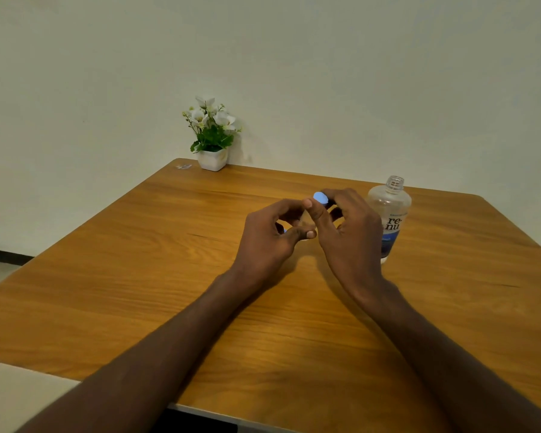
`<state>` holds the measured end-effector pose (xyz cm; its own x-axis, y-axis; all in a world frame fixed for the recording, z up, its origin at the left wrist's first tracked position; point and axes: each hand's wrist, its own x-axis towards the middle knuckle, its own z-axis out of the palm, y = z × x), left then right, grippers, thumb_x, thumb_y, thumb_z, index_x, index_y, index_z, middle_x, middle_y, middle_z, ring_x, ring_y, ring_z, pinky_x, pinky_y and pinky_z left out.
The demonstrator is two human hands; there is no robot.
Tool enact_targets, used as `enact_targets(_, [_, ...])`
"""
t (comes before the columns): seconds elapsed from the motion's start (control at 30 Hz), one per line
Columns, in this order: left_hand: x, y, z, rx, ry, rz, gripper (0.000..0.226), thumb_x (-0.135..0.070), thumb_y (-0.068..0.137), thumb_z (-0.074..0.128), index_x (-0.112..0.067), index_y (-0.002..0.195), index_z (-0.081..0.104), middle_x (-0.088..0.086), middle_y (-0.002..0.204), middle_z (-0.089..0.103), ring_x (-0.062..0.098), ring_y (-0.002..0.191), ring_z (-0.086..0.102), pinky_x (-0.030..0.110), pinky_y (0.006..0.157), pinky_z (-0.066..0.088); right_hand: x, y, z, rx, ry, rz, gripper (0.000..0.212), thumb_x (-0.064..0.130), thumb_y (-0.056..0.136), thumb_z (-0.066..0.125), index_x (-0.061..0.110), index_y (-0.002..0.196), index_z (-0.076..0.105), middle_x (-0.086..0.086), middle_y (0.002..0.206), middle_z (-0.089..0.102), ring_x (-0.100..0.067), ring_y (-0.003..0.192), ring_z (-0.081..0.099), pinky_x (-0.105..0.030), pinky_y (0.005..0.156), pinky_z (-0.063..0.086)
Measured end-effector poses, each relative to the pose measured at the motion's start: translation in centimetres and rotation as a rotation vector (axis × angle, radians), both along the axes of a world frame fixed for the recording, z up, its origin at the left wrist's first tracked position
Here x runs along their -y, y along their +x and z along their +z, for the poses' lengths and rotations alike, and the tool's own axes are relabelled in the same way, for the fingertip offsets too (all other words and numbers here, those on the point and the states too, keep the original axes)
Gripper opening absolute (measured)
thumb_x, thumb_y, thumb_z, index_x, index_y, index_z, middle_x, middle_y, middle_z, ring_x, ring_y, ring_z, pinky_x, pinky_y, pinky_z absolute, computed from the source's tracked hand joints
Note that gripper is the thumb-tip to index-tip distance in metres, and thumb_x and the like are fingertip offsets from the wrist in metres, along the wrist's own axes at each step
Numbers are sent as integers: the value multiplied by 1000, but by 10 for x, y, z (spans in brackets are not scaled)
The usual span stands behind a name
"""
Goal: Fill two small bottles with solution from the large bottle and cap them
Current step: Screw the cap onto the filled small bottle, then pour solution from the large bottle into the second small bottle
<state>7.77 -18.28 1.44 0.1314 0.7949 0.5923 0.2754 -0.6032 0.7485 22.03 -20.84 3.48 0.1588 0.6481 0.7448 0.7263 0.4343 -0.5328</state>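
Note:
The large clear solution bottle [390,214] stands uncapped on the wooden table [169,276] at the right, just behind my right hand. Thumb and fingers of my right hand [344,226] pinch a small blue cap [320,198]. My left hand [272,235] is curled round a small object, of which only a blue speck [284,231] shows between the fingers. The two hands meet above the middle of the table. The small bottles are mostly hidden by my fingers.
A white pot of artificial white flowers [213,135] stands at the table's far left corner by the wall. A small scrap [183,166] lies beside it. The table's near edge runs under my forearms.

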Motion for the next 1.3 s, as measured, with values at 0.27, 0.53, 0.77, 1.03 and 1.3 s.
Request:
enact_targets(0.27, [-5,-3,-1,88,-36,-64,28,-11,85,80,-12,105,60,-3,99,72,15,93,71,42,70,59,-3,1,-2,-85,-58,36,33,32,94,76,15,122,73,7,100,74,-7,86,68,-25,73,58])
enact_targets(0.53, [-23,-25,-6,27,51,223,10,-4,98,61,-13,103,63,-3,88,69,9,83,65,11,65,43,3,-1,-7,-33,-182,78,29,38,87,81,18,108,76,10,86,72,-8,76,66,-35,69,58])
enact_targets(0.77, [-26,-31,-9,-73,6,265,9,-11,96,67,-16,103,69,-6,95,71,1,86,62,8,72,45,4,-7,-12,78,-286,151,30,44,87,80,25,108,72,17,89,67,-2,75,63,-19,64,49])
enact_targets(1.03, [-21,-29,-7,-254,22,153,40,10,88,55,-14,113,73,-1,109,70,8,91,57,22,78,45,2,3,-1,87,-221,126,58,76,90,49,30,123,62,13,96,67,-4,76,65,-27,64,57])
enact_targets(1.3, [-24,-30,-5,-167,83,259,34,7,93,54,-14,112,73,-3,109,69,11,98,61,23,81,48,8,9,14,4,201,47,29,41,105,56,15,107,68,3,87,66,-14,73,61,-35,59,52])
